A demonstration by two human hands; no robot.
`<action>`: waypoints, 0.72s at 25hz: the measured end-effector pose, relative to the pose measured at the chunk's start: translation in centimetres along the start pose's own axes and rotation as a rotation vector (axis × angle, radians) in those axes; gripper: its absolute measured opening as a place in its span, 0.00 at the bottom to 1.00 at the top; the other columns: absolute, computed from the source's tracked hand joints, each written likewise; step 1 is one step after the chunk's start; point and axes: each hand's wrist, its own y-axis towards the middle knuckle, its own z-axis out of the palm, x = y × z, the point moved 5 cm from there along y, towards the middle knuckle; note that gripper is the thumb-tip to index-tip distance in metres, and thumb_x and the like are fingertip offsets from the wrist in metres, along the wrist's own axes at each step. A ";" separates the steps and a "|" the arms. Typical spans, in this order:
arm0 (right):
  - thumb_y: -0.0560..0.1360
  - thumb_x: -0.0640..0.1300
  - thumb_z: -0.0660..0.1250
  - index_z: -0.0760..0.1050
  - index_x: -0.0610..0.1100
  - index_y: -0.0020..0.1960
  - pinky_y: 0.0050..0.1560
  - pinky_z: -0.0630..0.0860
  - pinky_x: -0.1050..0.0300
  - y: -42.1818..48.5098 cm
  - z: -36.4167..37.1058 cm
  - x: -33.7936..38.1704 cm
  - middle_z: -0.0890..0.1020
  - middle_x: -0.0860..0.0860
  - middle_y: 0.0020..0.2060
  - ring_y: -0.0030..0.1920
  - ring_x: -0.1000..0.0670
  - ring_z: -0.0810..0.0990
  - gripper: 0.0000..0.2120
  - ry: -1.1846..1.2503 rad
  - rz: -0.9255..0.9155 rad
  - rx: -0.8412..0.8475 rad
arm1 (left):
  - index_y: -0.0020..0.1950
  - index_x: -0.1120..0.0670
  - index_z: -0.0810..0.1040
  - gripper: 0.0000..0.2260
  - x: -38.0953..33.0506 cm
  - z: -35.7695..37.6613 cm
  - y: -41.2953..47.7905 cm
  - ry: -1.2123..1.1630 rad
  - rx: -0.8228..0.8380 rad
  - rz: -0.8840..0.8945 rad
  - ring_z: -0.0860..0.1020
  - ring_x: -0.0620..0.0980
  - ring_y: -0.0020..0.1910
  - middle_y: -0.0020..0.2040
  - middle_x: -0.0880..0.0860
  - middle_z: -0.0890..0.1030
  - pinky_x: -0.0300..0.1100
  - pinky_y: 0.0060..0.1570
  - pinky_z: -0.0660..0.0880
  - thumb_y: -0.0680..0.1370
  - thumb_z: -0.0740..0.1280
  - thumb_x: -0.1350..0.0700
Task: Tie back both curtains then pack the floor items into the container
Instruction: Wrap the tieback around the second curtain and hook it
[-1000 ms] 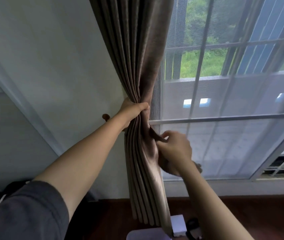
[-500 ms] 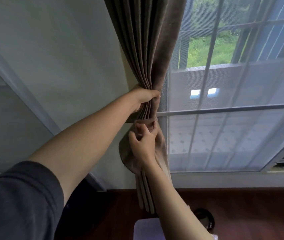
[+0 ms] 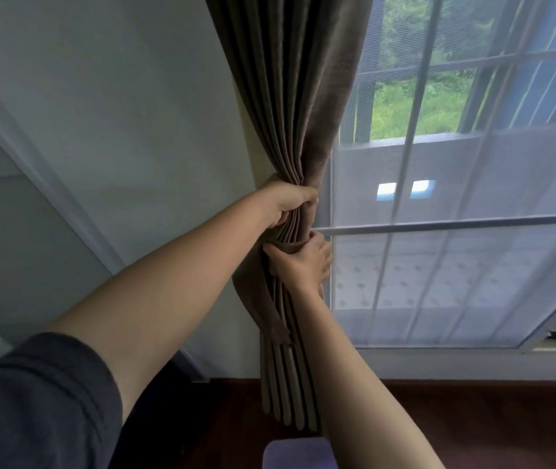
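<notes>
a: what is seen nearest?
b: a dark grey sleeve (image 3: 32, 401) is seen at lower left. a pale lilac container (image 3: 295, 453) is cut off by the bottom edge. it is set on the dark wood floor (image 3: 489, 418) and partly hidden by the right forearm (image 3: 371, 384)

a: how are the hands placed?
b: both are held up at the brown curtain (image 3: 286, 96). the right hand (image 3: 303, 265) is set lower. its fingers are curled round the gathered folds, and a band (image 3: 252, 299) of the same cloth is gripped against them, its loop hung to the left. the left hand (image 3: 290, 204) is closed just above it, and the folds are squeezed into a tight bunch by fingers pressed together

a: where is the curtain kept?
b: it is kept at the left edge of the window (image 3: 439, 226), beside the white wall (image 3: 117, 113). above the grip it is fanned out upward, and below it the pleats are hung straight toward the floor. a white sheer (image 3: 439, 282) is drawn over the glass, and greenery is seen beyond
</notes>
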 end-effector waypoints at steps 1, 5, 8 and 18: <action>0.58 0.59 0.74 0.64 0.46 0.60 0.65 0.65 0.45 0.4 0.0 0.3 0.71 0.47 0.58 0.63 0.44 0.68 0.37 0.011 0.002 0.001 | 0.49 0.53 0.74 0.09 0.0 0.1 0.0 -0.021 -0.004 0.001 0.69 0.42 0.32 0.38 0.48 0.73 0.32 0.24 0.63 0.71 0.70 0.59; 0.63 0.52 0.73 0.65 0.47 0.54 0.50 0.76 0.48 1.2 0.3 0.1 0.77 0.52 0.42 0.49 0.43 0.80 0.25 0.162 -0.019 0.027 | 0.51 0.53 0.76 0.10 0.2 0.1 -0.6 -0.027 0.034 0.042 0.70 0.43 0.33 0.36 0.48 0.73 0.33 0.26 0.65 0.71 0.71 0.59; 0.67 0.52 0.69 0.69 0.50 0.56 0.51 0.76 0.47 1.4 -0.2 0.1 0.81 0.49 0.45 0.49 0.42 0.80 0.19 -0.012 -0.071 -0.012 | 0.48 0.52 0.75 0.13 1.1 -0.9 -0.8 -0.029 0.229 0.157 0.76 0.46 0.43 0.43 0.51 0.78 0.39 0.40 0.73 0.67 0.74 0.58; 0.65 0.52 0.69 0.68 0.58 0.63 0.49 0.76 0.50 0.3 -0.9 -0.2 0.83 0.48 0.47 0.50 0.42 0.80 0.27 -0.151 -0.116 -0.007 | 0.69 0.55 0.69 0.21 13.9 -4.2 1.1 0.404 0.037 0.337 0.75 0.47 0.50 0.65 0.52 0.71 0.32 0.46 0.71 0.77 0.65 0.61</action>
